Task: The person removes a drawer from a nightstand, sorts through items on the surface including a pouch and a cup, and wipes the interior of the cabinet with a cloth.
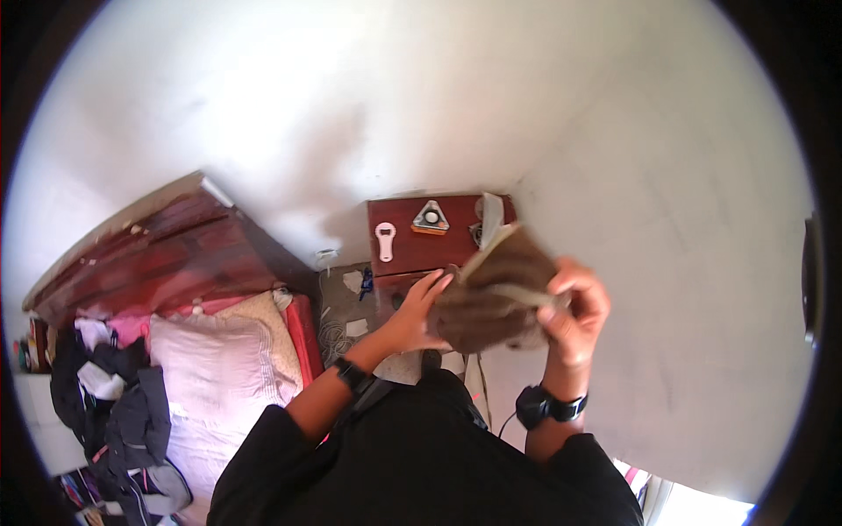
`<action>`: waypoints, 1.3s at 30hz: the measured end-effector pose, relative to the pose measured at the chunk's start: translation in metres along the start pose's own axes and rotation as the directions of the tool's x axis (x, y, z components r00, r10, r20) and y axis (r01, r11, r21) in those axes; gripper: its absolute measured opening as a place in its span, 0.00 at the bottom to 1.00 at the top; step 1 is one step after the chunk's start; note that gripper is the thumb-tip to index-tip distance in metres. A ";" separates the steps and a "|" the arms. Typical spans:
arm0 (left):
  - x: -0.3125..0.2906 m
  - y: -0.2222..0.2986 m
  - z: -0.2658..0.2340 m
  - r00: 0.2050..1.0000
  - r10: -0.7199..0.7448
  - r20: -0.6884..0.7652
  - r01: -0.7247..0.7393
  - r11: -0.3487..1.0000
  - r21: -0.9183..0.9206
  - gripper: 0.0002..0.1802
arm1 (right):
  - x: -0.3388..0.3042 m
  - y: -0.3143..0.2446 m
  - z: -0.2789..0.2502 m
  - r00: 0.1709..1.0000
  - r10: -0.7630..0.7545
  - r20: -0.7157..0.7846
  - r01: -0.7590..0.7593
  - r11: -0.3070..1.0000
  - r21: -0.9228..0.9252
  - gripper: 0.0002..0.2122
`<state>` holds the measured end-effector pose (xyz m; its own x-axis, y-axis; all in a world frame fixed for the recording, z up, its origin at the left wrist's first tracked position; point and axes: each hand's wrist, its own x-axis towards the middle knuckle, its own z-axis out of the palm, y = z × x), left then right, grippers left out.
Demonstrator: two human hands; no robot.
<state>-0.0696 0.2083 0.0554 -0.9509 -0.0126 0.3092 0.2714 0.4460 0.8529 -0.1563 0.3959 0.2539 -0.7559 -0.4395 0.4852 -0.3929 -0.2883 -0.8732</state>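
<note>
With the cloth as the clock's hub, a pale wall (667, 228) spans ten through to four o'clock, standing beyond the right hand (577, 311) with space between them. A bed (219, 412) lies at eight, well apart from both hands, its dark red headboard (158, 254) at nine and black garments (136, 408) heaped along its far side. At ten is a reddish-brown nightstand (417, 252); its back edge runs along the wall, and the cloth hides its front right corner from view. A strip of floor (348, 302) divides nightstand from bed.

The brown cloth (495, 298), blurred, hangs raised in front of the person's torso, its pale-edged corner pointing to twelve. At three, the right hand clamps its edge between thumb and fingers. At nine, the left hand (414, 317) has thumb and fingers spread apart by the opposite edge; blur obscures the contact. On the nightstand sit an orange-and-black triangular object (431, 218) and, nearer its left edge, a pale pink handled gadget (385, 242).
</note>
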 end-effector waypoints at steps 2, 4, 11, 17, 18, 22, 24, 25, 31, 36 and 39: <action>0.020 -0.007 -0.004 0.996 -0.082 -0.026 0.078 0.987 -0.142 0.40 | 0.028 -0.010 0.025 0.998 -0.051 -0.032 0.049 0.998 -0.038 0.13; 0.035 -0.015 -0.011 0.955 -0.250 -0.163 0.217 0.956 -0.195 0.33 | 0.048 -0.005 0.041 0.993 -0.112 0.045 0.116 0.989 -0.092 0.15; 0.095 -0.074 -0.051 0.737 -0.453 -0.502 -0.040 0.712 -0.701 0.15 | 0.057 0.058 0.084 0.981 -0.114 0.154 0.147 0.963 -0.227 0.19; 0.026 -0.197 -0.064 0.577 -0.735 -0.357 0.772 0.633 -0.054 0.23 | 0.000 0.203 0.047 0.837 0.283 0.468 0.028 0.832 -0.554 0.17; -0.001 -0.206 -0.063 0.529 -0.644 -0.552 0.712 0.692 -0.124 0.20 | -0.016 0.216 0.043 0.804 0.412 0.429 -0.176 0.853 -0.491 0.16; -0.123 -0.225 -0.038 0.475 -0.658 -0.585 0.453 0.752 -0.478 0.13 | -0.124 0.285 -0.017 0.629 0.732 0.261 -0.656 0.680 -0.327 0.13; -0.159 -0.193 -0.023 0.232 -0.960 -0.159 0.607 0.270 -0.748 0.10 | -0.180 0.298 -0.056 0.397 0.907 0.143 -0.874 0.421 -0.242 0.11; -0.172 -0.186 -0.017 0.218 -0.965 -0.147 0.623 0.254 -0.740 0.10 | -0.208 0.313 -0.076 0.345 0.933 0.098 -0.885 0.359 -0.297 0.10; -0.246 -0.193 0.034 0.111 -0.993 0.028 0.732 0.063 -0.678 0.11 | -0.314 0.352 -0.122 0.007 0.995 -0.096 -0.976 -0.014 -0.216 0.10; -0.302 -0.208 0.073 0.173 -0.985 -0.027 0.914 0.171 -0.367 0.13 | -0.345 0.389 -0.115 0.074 0.995 -0.067 -0.944 0.048 -0.326 0.09; -0.304 -0.187 0.104 0.069 -0.993 0.096 0.922 0.027 -0.387 0.15 | -0.360 0.400 -0.113 0.011 1.000 0.011 -0.934 0.014 -0.358 0.10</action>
<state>0.1529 0.2224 -0.2417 -0.3492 -0.3579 -0.8660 -0.8119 -0.3457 0.4703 -0.0999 0.5351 -0.2750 -0.3954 -0.3024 -0.8673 0.5129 0.7106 -0.4816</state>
